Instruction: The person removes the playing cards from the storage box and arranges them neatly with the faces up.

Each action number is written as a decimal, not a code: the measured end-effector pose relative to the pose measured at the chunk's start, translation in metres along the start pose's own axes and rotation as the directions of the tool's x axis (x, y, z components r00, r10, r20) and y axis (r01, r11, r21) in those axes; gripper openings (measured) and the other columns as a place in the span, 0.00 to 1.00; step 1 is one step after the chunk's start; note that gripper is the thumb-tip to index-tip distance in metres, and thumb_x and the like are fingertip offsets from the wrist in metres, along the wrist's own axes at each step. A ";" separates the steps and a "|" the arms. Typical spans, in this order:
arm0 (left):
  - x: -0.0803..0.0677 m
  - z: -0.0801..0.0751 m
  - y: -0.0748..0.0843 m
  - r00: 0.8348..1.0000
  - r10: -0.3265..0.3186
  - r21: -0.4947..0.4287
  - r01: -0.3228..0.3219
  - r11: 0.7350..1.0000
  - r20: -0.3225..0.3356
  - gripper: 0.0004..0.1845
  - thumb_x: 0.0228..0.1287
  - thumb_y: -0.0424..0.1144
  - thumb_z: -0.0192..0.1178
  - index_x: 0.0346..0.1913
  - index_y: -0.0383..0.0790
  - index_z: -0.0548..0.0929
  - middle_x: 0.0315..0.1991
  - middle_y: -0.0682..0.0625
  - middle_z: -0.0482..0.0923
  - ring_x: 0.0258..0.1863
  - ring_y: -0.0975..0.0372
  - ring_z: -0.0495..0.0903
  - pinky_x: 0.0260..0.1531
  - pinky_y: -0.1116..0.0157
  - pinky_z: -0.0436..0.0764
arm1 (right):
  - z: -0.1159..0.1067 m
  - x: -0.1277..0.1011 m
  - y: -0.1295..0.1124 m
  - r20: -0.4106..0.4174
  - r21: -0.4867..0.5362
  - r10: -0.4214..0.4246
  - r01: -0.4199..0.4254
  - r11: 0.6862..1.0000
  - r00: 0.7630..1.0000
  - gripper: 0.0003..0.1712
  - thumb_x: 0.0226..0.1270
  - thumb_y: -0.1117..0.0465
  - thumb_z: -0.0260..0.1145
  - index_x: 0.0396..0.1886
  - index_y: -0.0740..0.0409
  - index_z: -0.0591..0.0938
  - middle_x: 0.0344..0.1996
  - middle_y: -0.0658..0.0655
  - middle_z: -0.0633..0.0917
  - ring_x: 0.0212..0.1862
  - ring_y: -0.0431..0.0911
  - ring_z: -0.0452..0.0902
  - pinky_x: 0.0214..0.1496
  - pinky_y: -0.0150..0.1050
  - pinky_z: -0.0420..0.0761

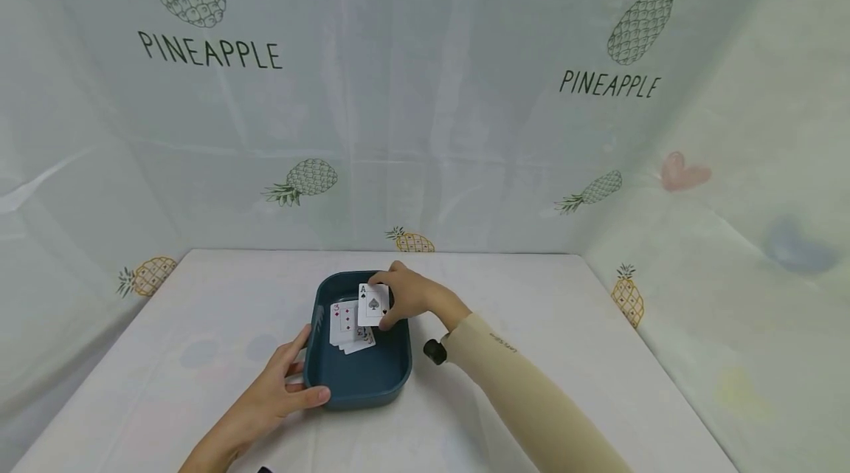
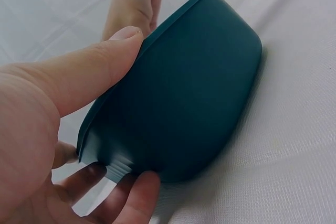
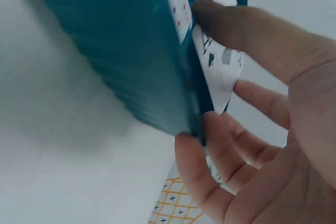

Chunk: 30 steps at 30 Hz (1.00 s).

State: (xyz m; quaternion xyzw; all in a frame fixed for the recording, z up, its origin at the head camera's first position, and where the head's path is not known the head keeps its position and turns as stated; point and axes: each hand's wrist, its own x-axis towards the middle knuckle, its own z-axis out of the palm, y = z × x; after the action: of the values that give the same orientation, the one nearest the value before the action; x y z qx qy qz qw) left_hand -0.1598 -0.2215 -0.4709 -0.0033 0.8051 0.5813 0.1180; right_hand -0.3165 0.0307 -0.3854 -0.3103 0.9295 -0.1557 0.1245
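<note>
Ace of spades [image 1: 369, 303] — pinched by thumb and fingertips of the right hand [image 1: 413, 294], toward the far right corner of a blue-green tray [image 1: 358, 375] near the far edge of the white tabletop [image 1: 531, 318]. Partly covering a loose pile of cards [image 1: 341, 322] in the head view. Around the tray's left side, a grip by the left hand [image 1: 274, 388] — thumb over the near left corner.

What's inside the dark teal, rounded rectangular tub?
The tub holds overlapping white playing cards, one showing red diamonds. A white ace of spades in the right hand partly covers them; faces beneath are hidden.
</note>
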 end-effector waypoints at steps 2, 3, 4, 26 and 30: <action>0.000 0.000 0.000 1.000 0.002 -0.002 -0.002 1.000 0.002 0.62 0.63 0.47 0.79 0.88 0.54 0.44 0.81 0.36 0.47 0.68 0.39 0.75 0.61 0.46 0.81 | 0.001 0.001 0.005 0.006 0.008 -0.017 0.017 1.000 1.000 0.48 0.55 0.52 0.87 0.76 0.46 0.76 0.60 0.58 0.74 0.53 0.47 0.75 0.58 0.43 0.82; 0.000 0.001 0.000 1.000 0.003 -0.005 -0.003 1.000 0.004 0.62 0.63 0.47 0.79 0.88 0.54 0.44 0.82 0.36 0.46 0.69 0.38 0.74 0.62 0.46 0.81 | 0.001 0.000 0.007 0.008 0.013 -0.022 0.022 1.000 1.000 0.48 0.55 0.52 0.87 0.76 0.47 0.76 0.60 0.58 0.74 0.53 0.47 0.74 0.58 0.43 0.82; 0.000 0.001 0.001 1.000 0.002 -0.004 -0.002 1.000 0.004 0.62 0.63 0.47 0.79 0.88 0.54 0.44 0.82 0.36 0.46 0.69 0.38 0.74 0.62 0.46 0.81 | 0.000 0.000 0.008 0.008 0.019 -0.026 0.026 0.999 1.000 0.48 0.55 0.52 0.87 0.76 0.47 0.76 0.60 0.58 0.74 0.53 0.47 0.74 0.58 0.43 0.82; -0.004 -0.001 0.002 1.000 -0.005 0.003 0.005 1.000 0.000 0.62 0.63 0.47 0.79 0.88 0.53 0.44 0.82 0.37 0.46 0.69 0.38 0.73 0.60 0.46 0.82 | -0.020 -0.039 0.042 -0.110 0.188 0.056 -0.034 0.982 0.992 0.50 0.52 0.60 0.87 0.76 0.47 0.76 0.66 0.61 0.72 0.52 0.55 0.80 0.47 0.43 0.83; -0.003 0.000 0.002 1.000 -0.008 0.004 0.008 1.000 0.000 0.62 0.63 0.47 0.79 0.88 0.53 0.44 0.81 0.37 0.47 0.69 0.39 0.73 0.60 0.46 0.82 | -0.016 -0.044 0.054 -0.115 0.182 0.094 -0.072 0.981 0.989 0.51 0.51 0.60 0.87 0.76 0.47 0.76 0.65 0.60 0.72 0.51 0.54 0.79 0.47 0.43 0.82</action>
State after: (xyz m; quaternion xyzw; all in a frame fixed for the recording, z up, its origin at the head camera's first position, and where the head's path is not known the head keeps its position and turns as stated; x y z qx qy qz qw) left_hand -0.1569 -0.2215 -0.4683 -0.0065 0.8063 0.5791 0.1203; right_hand -0.3166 0.1017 -0.3848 -0.2485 0.9301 -0.2511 0.1005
